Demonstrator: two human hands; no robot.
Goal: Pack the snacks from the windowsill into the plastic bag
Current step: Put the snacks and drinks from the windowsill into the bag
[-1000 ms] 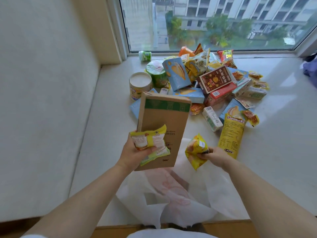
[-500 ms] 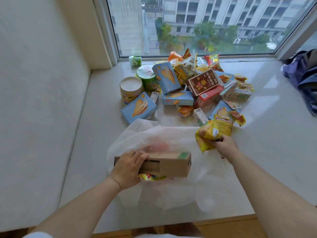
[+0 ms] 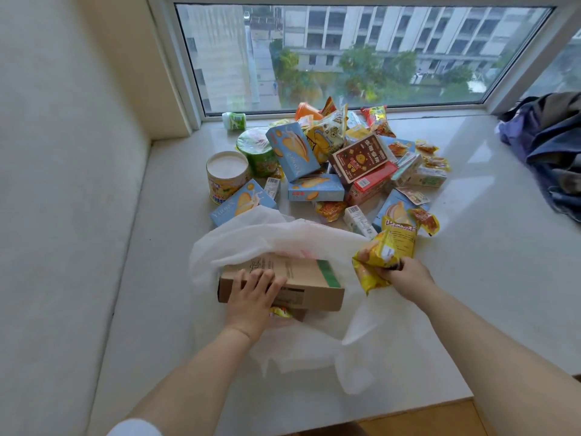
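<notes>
1. Windowsill (image 3: 471, 247): smooth pale stone slab, glossy. Snack pile (image 3: 330, 165) sits far-centre against the window: stiff card boxes, round tubs, crinkly foil packets. Most of it not packed yet.
2. Plastic bag (image 3: 276, 234): thin, translucent white, limp, lying near-centre between pile and hands, mouth facing near.
3. Brown carton (image 3: 301, 278): rigid flat cardboard, green band at right end, long axis left-right, half under the bag's upper film.
4. Left hand (image 3: 254, 294) lies on the carton's near-left corner, fingers spread over the top; looks like it is pushing the carton in. A small yellow packet (image 3: 280, 311) peeks out below the carton.
5. Right hand (image 3: 405, 275) pinches a crumpled yellow pouch (image 3: 375, 262), just right of the bag mouth. Judgement: next move goes leftward, a short way; right hand is the nearer one.
</notes>
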